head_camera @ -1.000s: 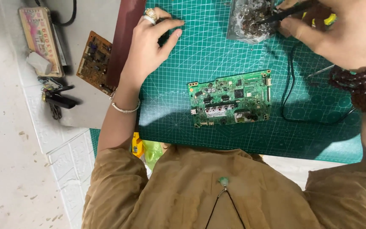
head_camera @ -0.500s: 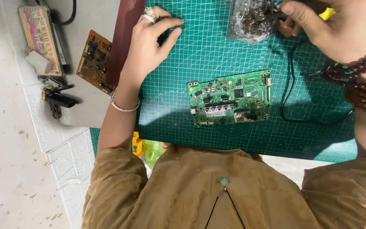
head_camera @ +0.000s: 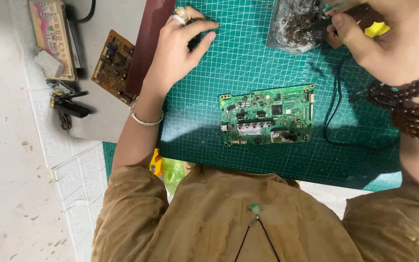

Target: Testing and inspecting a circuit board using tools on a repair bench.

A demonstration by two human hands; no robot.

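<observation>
My left hand (head_camera: pixel 178 46), with a ring and a thin bracelet, rests flat on the green cutting mat (head_camera: pixel 248 63) at its upper left and holds nothing. My right hand (head_camera: pixel 389 39), beads on its wrist, grips a black corded tool (head_camera: pixel 326 22). The tool's tip pokes into a clear packet of dark metallic bits (head_camera: pixel 292 24) at the top of the mat. A green circuit board (head_camera: pixel 266 115) lies flat in the middle of the mat, untouched by either hand. The tool's black cable (head_camera: pixel 333 106) loops down just right of the board.
A brown circuit board (head_camera: pixel 114 65) lies left of the mat beside a dark red strip (head_camera: pixel 146 39). Further left are a colourful flat box (head_camera: pixel 52 36) and a black key bunch (head_camera: pixel 69 106). A yellow object (head_camera: pixel 377 29) peeks out under my right hand.
My right hand has shifted left with the tool, bringing its tip further into the clear packet. My left hand and the green board have stayed put.
</observation>
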